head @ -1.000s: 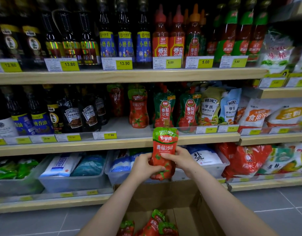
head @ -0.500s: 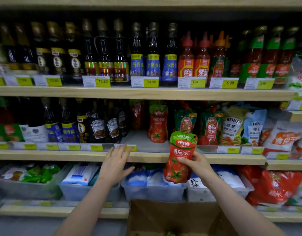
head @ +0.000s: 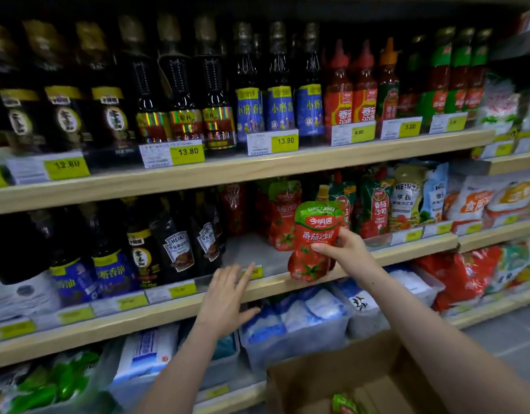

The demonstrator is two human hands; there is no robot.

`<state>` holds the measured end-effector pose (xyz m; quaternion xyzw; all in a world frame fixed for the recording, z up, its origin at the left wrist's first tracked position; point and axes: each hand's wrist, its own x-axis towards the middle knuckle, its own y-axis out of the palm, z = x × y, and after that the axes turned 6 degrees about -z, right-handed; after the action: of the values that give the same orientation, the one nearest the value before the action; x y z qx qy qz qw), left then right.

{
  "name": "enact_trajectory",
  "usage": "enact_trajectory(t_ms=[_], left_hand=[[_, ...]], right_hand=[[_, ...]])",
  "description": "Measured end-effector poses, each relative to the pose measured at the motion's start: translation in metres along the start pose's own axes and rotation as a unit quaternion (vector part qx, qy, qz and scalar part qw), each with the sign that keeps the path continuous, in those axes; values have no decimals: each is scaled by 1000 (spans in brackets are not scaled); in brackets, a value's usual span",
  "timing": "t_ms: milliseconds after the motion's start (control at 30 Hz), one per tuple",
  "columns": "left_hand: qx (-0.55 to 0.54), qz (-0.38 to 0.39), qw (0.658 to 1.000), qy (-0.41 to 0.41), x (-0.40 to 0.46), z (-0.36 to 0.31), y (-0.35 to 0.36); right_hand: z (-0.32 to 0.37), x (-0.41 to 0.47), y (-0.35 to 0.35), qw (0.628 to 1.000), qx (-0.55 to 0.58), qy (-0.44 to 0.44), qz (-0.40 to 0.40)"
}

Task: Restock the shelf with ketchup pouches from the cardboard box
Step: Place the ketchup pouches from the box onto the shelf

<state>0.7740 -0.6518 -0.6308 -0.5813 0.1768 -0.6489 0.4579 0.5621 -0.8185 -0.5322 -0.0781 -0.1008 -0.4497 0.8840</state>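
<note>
From the head camera, a soft red plastic ketchup pouch [head: 314, 240] with a green top band, a tan screw cap at its upper edge and tomato pictures printed low on its front is held upright in front of the pale wooden middle shelf [head: 407, 252], its bottom hanging over the shelf's front lip. The right hand [head: 344, 249] grips it from the right side, thumb across the printed front and fingers curled behind, so the pouch sits to the left of the palm. Just behind it, more red-and-green ketchup pouches [head: 283, 216] stand on the shelf beside a bare grey patch. The left hand [head: 227, 297] is spread flat with straight fingers, holding nothing, its fingertips at the shelf edge near a yellow price tag [head: 253, 271]. Below, the brown cardboard box [head: 332, 380] is open, with a green-topped pouch [head: 344, 404] showing inside.
</note>
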Motion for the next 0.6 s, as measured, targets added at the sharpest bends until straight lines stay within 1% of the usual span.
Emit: enact_trajectory(t_ms=[167,333,533,600], left_hand=[[-31,-2,999,10,4,6,-2],[-31,-25,999,-5,4,2,9],[-9,-31,999,-13,3,0,17],[4,-35,999,-19,3,-1,20]], right_hand=[[24,21,9,999,-32,-32,-5],[9,48,23,996,-67,-66,8],[-23,72,24,996,-80,-21,24],[-30,79,21,997,-67,1,26]])
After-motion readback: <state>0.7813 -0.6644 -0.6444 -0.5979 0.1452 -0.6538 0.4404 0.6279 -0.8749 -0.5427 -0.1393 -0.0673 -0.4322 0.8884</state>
